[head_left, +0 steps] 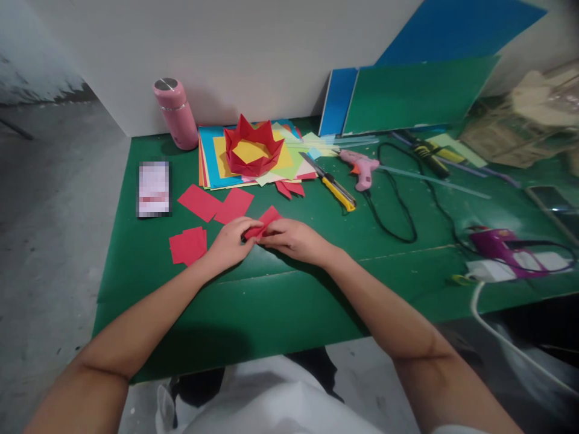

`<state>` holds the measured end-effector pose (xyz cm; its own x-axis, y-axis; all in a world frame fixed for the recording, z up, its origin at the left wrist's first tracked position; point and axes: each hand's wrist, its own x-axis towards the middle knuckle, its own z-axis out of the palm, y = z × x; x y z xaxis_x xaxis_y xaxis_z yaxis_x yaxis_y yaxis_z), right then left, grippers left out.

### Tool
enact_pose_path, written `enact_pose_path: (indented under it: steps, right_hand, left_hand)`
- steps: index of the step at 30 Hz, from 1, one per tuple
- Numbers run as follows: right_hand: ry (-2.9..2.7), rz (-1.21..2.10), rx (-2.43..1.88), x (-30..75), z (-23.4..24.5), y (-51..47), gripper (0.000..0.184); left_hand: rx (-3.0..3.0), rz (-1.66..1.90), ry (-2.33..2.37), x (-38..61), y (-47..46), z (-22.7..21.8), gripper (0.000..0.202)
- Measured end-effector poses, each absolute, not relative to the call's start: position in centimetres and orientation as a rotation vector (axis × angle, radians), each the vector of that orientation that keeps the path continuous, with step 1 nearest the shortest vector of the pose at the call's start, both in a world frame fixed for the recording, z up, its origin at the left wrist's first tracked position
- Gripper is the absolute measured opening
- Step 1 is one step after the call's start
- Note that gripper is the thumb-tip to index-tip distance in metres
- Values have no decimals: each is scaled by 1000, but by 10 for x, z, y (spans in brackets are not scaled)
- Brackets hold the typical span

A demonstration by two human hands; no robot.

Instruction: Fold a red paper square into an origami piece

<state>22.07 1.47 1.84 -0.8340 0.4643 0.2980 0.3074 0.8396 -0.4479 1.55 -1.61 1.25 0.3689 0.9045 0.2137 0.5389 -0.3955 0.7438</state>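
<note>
Both hands meet over a small piece of red paper (pixel 270 215) near the middle of the table. My left hand (pixel 234 242) pinches its left side between thumb and fingers. On the other side, my right hand (pixel 294 239) has its fingers closed on the same paper, which looks partly folded. Red paper rectangles (pixel 199 202) lie just beyond my left hand, and a small stack of red squares (pixel 187 246) sits to its left. Several folded red pieces (pixel 291 189) rest past my right hand. A folded red paper ring with pointed tips (pixel 254 167) stands on coloured sheets (pixel 208 158).
A pink bottle (pixel 177 114) stands at the back left, with a blurred-out rectangular item (pixel 154 188) before it. Rightward lie a yellow utility knife (pixel 337 191), a pink glue gun (pixel 360 169) with its black cord, and a purple power strip (pixel 497 250). Green and blue boards (pixel 416 96) lean behind.
</note>
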Motion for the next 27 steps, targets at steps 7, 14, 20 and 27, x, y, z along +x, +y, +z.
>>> enact_pose_path:
  steps: [7, 14, 20, 27]
  right_hand:
    - [-2614, 565, -610, 220, 20, 13, 29]
    - [-2658, 500, -576, 222, 20, 13, 29]
    - [-2687, 464, -531, 223, 22, 13, 28]
    - [-2716, 245, -567, 234, 33, 17, 25]
  left_hand:
    - [2061, 845, 1239, 15, -16, 12, 28]
    - [2064, 813, 1233, 14, -16, 14, 29]
    - [2062, 801, 1217, 14, -16, 15, 30]
    - [2115, 791, 1120, 12, -18, 14, 35]
